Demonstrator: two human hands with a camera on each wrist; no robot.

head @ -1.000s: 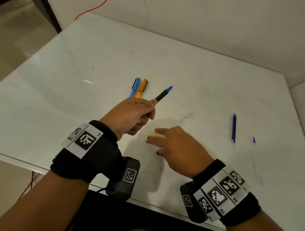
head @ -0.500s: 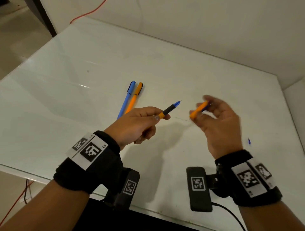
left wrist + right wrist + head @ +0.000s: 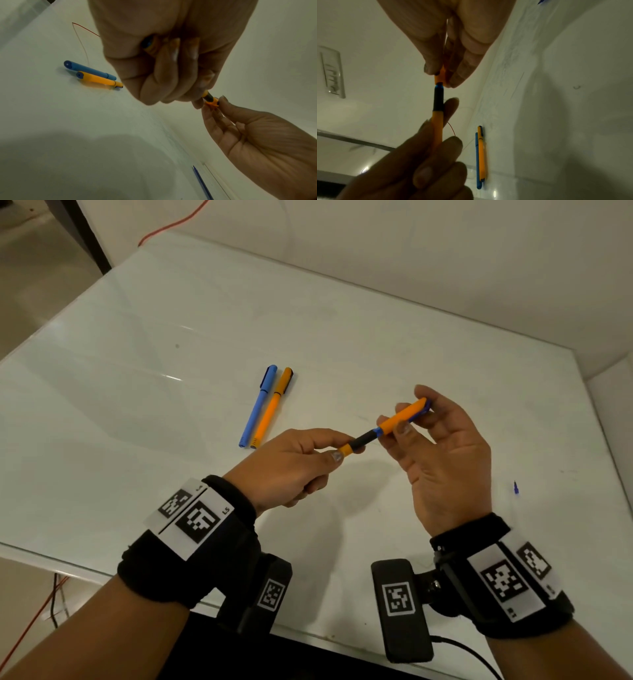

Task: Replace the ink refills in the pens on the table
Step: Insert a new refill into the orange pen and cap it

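Orange cap [image 3: 406, 414], pinched in the right hand [image 3: 442, 460] fingers, has come up off the table [image 3: 137, 371] onto the pen [image 3: 356, 445] tip, left hand [image 3: 291, 467] fingers gripping the barrel; this refill looks done

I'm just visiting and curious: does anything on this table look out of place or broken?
Nothing looks damaged. The only stray piece is a loose blue refill lying alone on the table, away from the capped blue pen and orange pen. The left hand and right hand are capping another orange pen.
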